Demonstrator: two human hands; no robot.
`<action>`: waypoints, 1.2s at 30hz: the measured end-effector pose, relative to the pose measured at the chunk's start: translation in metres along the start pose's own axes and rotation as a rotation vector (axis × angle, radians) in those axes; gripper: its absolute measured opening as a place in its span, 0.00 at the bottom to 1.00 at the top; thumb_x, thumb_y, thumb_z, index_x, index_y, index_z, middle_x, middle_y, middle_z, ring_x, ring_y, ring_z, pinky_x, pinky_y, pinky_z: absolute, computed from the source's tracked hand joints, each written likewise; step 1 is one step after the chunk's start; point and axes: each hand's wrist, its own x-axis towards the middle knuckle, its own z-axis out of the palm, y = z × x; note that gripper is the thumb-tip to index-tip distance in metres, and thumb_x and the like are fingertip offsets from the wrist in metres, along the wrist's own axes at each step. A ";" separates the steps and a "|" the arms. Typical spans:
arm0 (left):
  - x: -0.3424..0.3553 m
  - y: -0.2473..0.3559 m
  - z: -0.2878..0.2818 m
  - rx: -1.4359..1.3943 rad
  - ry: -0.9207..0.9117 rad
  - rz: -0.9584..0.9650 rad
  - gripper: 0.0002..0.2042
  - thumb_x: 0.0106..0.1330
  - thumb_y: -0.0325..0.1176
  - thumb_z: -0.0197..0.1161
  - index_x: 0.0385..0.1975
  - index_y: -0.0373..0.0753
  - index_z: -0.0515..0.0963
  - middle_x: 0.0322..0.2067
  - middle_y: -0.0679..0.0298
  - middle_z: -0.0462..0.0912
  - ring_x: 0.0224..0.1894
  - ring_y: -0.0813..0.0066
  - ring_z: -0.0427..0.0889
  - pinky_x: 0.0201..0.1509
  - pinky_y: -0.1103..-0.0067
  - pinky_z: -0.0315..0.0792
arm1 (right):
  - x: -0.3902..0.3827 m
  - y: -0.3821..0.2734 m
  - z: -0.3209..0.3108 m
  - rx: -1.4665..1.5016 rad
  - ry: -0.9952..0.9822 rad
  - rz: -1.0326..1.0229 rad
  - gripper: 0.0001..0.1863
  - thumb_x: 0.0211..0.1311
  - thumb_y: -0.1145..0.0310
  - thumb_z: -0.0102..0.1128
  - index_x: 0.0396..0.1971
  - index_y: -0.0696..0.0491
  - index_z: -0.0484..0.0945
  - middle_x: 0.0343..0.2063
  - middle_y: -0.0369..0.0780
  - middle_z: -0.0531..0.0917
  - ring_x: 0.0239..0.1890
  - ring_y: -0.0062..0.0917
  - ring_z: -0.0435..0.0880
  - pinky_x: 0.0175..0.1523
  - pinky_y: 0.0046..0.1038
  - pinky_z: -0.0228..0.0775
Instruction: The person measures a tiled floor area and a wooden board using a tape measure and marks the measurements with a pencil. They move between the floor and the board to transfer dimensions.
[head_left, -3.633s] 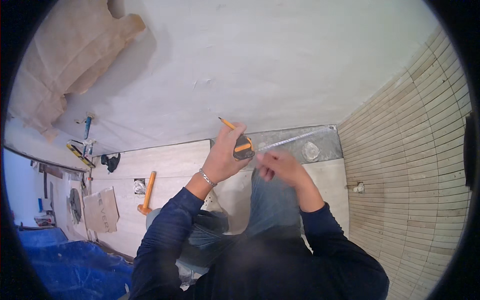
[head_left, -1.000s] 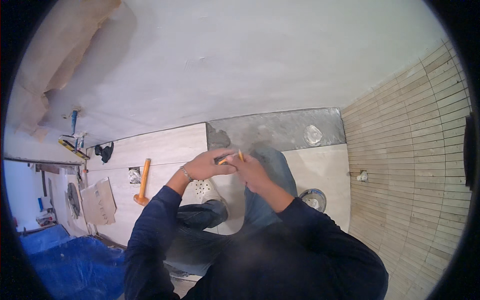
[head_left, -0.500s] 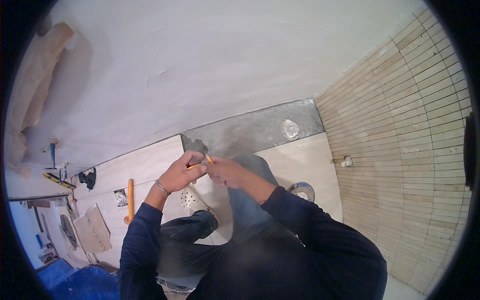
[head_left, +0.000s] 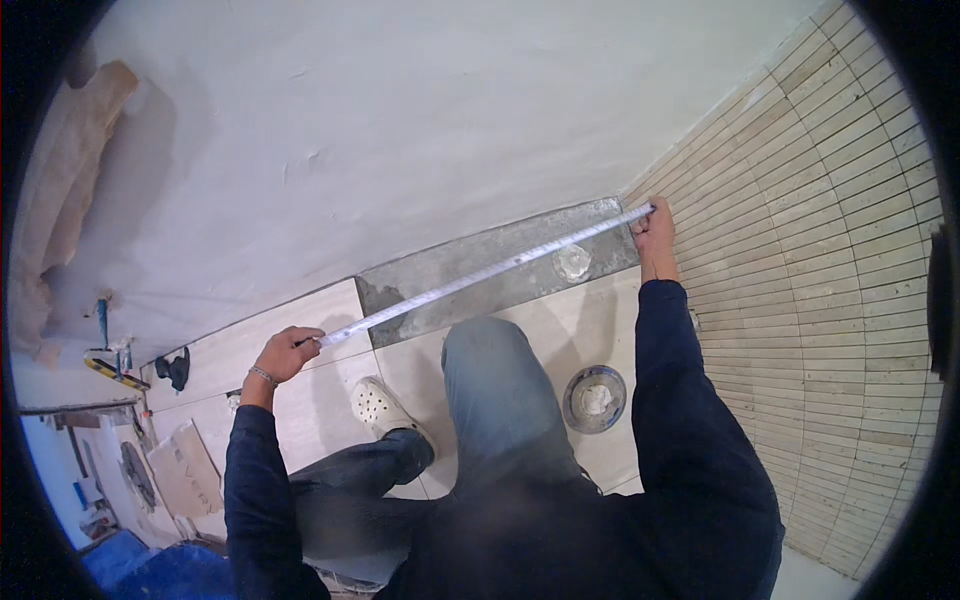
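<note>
A long white measuring tape (head_left: pixel 480 276), with marks along it, is stretched slantwise in front of me, over a bare grey strip of floor (head_left: pixel 450 313). My left hand (head_left: pixel 283 355) is closed on its near-left end, above a pale floor tile (head_left: pixel 290 330); a small dark piece shows at the fingers. My right hand (head_left: pixel 656 238) grips its far-right end, beside the corner where the strip meets the tiled wall (head_left: pixel 780 250). A round, whitish covered spot (head_left: pixel 573 263) lies on the grey strip, just under the tape.
A round metal bowl (head_left: pixel 595 399) with whitish contents stands right of my bent knee. My pale clog (head_left: pixel 385 408) is on the tiles. A white wall (head_left: pixel 400 120) rises ahead. Far left are a yellow-black tool (head_left: pixel 115 370), cardboard (head_left: pixel 185 468) and blue sheeting (head_left: pixel 165 570).
My hands were together in the middle with thin orange pieces at the fingers. Now they are wide apart with the tape between them. The orange-handled tool on the floor at left is hidden.
</note>
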 end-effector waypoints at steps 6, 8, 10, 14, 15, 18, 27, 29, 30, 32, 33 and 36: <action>0.017 -0.045 -0.014 0.116 -0.031 -0.024 0.13 0.56 0.42 0.60 0.33 0.41 0.83 0.33 0.54 0.83 0.37 0.60 0.81 0.43 0.71 0.74 | 0.013 0.054 -0.014 0.096 0.435 -0.087 0.12 0.54 0.61 0.55 0.18 0.45 0.63 0.12 0.31 0.59 0.12 0.18 0.58 0.15 0.26 0.48; 0.020 -0.074 -0.019 0.127 -0.006 -0.069 0.12 0.57 0.41 0.62 0.32 0.40 0.83 0.29 0.56 0.83 0.34 0.64 0.82 0.41 0.74 0.74 | 0.029 0.056 -0.024 0.110 0.423 -0.111 0.12 0.54 0.60 0.56 0.19 0.45 0.63 0.12 0.32 0.59 0.12 0.18 0.58 0.16 0.26 0.49; -0.003 -0.112 -0.023 0.080 0.006 -0.135 0.12 0.56 0.41 0.63 0.31 0.39 0.83 0.29 0.57 0.83 0.33 0.65 0.82 0.40 0.75 0.74 | 0.026 0.069 -0.019 -0.179 0.367 -0.099 0.14 0.56 0.57 0.57 0.21 0.46 0.64 0.14 0.31 0.60 0.13 0.18 0.59 0.16 0.25 0.50; 0.044 -0.141 0.002 -0.089 0.008 -0.164 0.11 0.55 0.39 0.65 0.30 0.38 0.83 0.26 0.58 0.83 0.31 0.71 0.80 0.38 0.77 0.73 | 0.062 0.102 -0.049 -0.638 -0.089 -0.238 0.14 0.61 0.53 0.55 0.25 0.46 0.68 0.14 0.31 0.58 0.13 0.18 0.58 0.16 0.24 0.50; 0.088 -0.135 0.022 -0.207 -0.015 -0.154 0.11 0.55 0.38 0.65 0.30 0.37 0.83 0.26 0.59 0.82 0.30 0.72 0.80 0.37 0.78 0.73 | 0.086 0.089 -0.080 -0.860 -0.212 -0.547 0.14 0.63 0.52 0.54 0.27 0.46 0.69 0.14 0.31 0.58 0.13 0.18 0.57 0.16 0.24 0.50; 0.070 -0.194 0.015 -0.083 0.092 -0.173 0.07 0.55 0.35 0.64 0.29 0.39 0.84 0.23 0.60 0.81 0.26 0.73 0.78 0.34 0.78 0.72 | 0.044 0.197 0.017 -0.605 -0.077 0.289 0.16 0.64 0.53 0.52 0.40 0.52 0.73 0.15 0.32 0.62 0.13 0.19 0.62 0.16 0.24 0.54; 0.221 -0.134 0.087 0.072 0.294 0.204 0.11 0.57 0.41 0.61 0.24 0.40 0.81 0.24 0.53 0.79 0.33 0.55 0.78 0.38 0.66 0.72 | 0.052 0.318 0.034 -1.109 -0.576 -0.614 0.20 0.52 0.58 0.62 0.37 0.59 0.75 0.23 0.42 0.75 0.24 0.33 0.74 0.29 0.37 0.68; 0.175 -0.185 0.090 0.144 0.255 0.061 0.11 0.58 0.41 0.61 0.25 0.40 0.81 0.27 0.52 0.80 0.35 0.55 0.78 0.40 0.65 0.72 | -0.027 0.376 0.093 -0.734 0.143 0.346 0.21 0.56 0.50 0.60 0.32 0.56 0.75 0.22 0.39 0.73 0.22 0.28 0.72 0.25 0.34 0.66; 0.169 -0.187 0.089 0.178 0.250 0.042 0.11 0.58 0.42 0.60 0.27 0.41 0.82 0.29 0.52 0.81 0.37 0.55 0.78 0.42 0.65 0.72 | -0.040 0.382 0.100 -0.744 0.136 0.364 0.21 0.56 0.50 0.60 0.32 0.56 0.75 0.22 0.39 0.73 0.22 0.28 0.72 0.25 0.34 0.66; 0.165 -0.183 0.090 0.195 0.236 0.006 0.12 0.59 0.42 0.60 0.27 0.41 0.82 0.30 0.52 0.81 0.38 0.54 0.78 0.44 0.65 0.72 | -0.056 0.389 0.104 -0.654 0.208 0.302 0.20 0.56 0.51 0.59 0.33 0.55 0.73 0.19 0.40 0.72 0.20 0.28 0.71 0.21 0.33 0.63; 0.187 -0.163 0.096 0.191 0.231 0.037 0.12 0.60 0.43 0.59 0.28 0.42 0.82 0.32 0.52 0.81 0.39 0.53 0.78 0.46 0.65 0.72 | -0.029 0.379 0.082 -0.649 0.239 0.259 0.20 0.56 0.51 0.59 0.33 0.55 0.73 0.19 0.40 0.72 0.20 0.28 0.71 0.21 0.33 0.63; 0.228 -0.134 0.100 0.132 0.222 0.193 0.13 0.61 0.44 0.58 0.30 0.42 0.82 0.34 0.51 0.82 0.43 0.51 0.78 0.50 0.65 0.71 | 0.018 0.353 0.045 -1.044 -0.084 -0.214 0.20 0.57 0.52 0.59 0.37 0.54 0.72 0.21 0.39 0.72 0.20 0.27 0.69 0.22 0.32 0.62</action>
